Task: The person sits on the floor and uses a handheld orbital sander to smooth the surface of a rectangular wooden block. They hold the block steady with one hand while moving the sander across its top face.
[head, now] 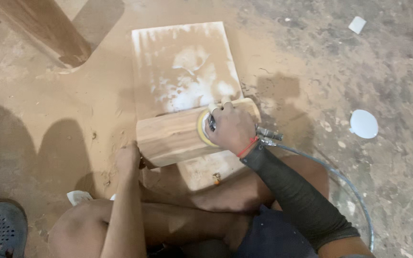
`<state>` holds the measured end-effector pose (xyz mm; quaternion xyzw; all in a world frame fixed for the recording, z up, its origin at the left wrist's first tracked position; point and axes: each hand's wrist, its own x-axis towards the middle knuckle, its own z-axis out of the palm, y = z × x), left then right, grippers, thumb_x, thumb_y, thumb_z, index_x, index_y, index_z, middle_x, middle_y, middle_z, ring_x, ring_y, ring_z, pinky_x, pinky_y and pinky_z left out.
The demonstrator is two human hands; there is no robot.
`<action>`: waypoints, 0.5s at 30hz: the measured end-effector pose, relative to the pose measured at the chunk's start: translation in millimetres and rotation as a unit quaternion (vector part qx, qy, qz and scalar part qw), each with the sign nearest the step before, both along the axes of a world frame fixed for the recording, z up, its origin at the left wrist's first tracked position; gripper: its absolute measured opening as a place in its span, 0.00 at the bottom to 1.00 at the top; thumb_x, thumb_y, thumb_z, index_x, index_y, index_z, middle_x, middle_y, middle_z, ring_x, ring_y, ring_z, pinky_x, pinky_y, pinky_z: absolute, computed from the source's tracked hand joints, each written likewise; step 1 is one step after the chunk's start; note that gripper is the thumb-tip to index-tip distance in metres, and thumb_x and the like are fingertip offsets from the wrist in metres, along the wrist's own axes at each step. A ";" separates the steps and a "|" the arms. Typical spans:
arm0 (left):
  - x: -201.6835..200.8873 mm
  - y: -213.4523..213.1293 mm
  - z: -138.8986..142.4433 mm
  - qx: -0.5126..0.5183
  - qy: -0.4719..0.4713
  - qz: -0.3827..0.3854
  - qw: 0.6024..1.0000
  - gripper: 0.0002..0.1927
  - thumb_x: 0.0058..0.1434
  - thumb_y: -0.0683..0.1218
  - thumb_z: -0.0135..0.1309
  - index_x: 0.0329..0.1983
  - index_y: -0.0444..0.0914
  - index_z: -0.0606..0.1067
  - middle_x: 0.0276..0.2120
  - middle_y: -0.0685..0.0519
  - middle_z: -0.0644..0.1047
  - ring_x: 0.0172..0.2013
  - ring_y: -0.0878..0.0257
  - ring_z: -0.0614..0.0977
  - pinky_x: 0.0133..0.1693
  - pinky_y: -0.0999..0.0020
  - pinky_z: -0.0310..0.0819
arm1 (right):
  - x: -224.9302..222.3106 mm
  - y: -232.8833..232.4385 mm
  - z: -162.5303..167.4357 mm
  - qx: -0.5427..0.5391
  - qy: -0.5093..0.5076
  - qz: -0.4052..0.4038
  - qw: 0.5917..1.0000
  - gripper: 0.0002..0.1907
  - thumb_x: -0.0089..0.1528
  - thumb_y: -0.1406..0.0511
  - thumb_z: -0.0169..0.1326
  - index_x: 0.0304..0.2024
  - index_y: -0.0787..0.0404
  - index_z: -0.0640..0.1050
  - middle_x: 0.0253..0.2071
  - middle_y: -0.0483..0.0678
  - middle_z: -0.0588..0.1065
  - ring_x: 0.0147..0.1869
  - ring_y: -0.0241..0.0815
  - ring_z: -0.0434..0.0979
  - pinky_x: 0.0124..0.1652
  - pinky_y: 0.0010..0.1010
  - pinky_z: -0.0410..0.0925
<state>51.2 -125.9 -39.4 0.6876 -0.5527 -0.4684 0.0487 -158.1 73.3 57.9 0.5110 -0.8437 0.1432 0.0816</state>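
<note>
A thick block of pale wood (173, 136) lies across a dusty white slab (182, 67) on the floor, just in front of my folded legs. My right hand (233, 126), in a black arm sleeve with a red wrist thread, grips an air-powered sander (205, 128) whose yellow pad presses on the block's top face. A metal fitting and clear hose (321, 165) run from the tool to the right. My left hand (127, 157) holds the block's near left corner, steadying it.
Sawdust covers the ground around the slab. A wooden beam (48, 28) slants in at the top left. A white round disc (363, 123) lies on the floor at right. A grey perforated shoe (1, 229) sits at the bottom left.
</note>
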 end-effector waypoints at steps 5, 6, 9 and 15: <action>-26.0 35.0 14.2 -0.363 0.064 -0.091 0.925 0.27 0.71 0.54 0.45 0.63 0.29 0.69 0.59 0.32 0.72 0.57 0.41 0.74 0.58 0.48 0.70 | -29.9 -23.8 1.0 0.066 -0.016 -0.049 0.996 0.18 0.58 0.51 0.56 0.34 0.58 0.83 0.33 0.58 0.75 0.30 0.56 0.80 0.30 0.47 0.72; -34.1 41.8 13.9 -0.407 0.058 -0.151 0.899 0.27 0.70 0.54 0.46 0.65 0.31 0.69 0.62 0.30 0.68 0.58 0.37 0.71 0.57 0.45 0.68 | -38.7 -27.6 1.9 0.060 -0.027 -0.051 0.996 0.18 0.57 0.51 0.57 0.34 0.58 0.83 0.33 0.58 0.75 0.30 0.55 0.80 0.29 0.47 0.72; -44.2 45.4 16.0 -0.393 0.035 -0.210 0.895 0.28 0.71 0.55 0.46 0.68 0.35 0.68 0.66 0.30 0.63 0.62 0.35 0.67 0.60 0.44 0.65 | -68.5 -38.9 5.8 0.082 -0.031 -0.057 0.995 0.18 0.57 0.51 0.57 0.35 0.58 0.83 0.33 0.59 0.77 0.33 0.57 0.80 0.35 0.48 0.73; -24.2 63.6 10.2 -0.381 -0.054 -0.242 0.891 0.34 0.67 0.62 0.47 0.70 0.38 0.64 0.71 0.33 0.56 0.68 0.30 0.55 0.64 0.35 0.52 | -113.1 -95.9 -18.6 0.253 -0.131 -0.030 0.958 0.21 0.53 0.52 0.57 0.42 0.57 0.83 0.39 0.59 0.81 0.43 0.58 0.82 0.44 0.45 0.73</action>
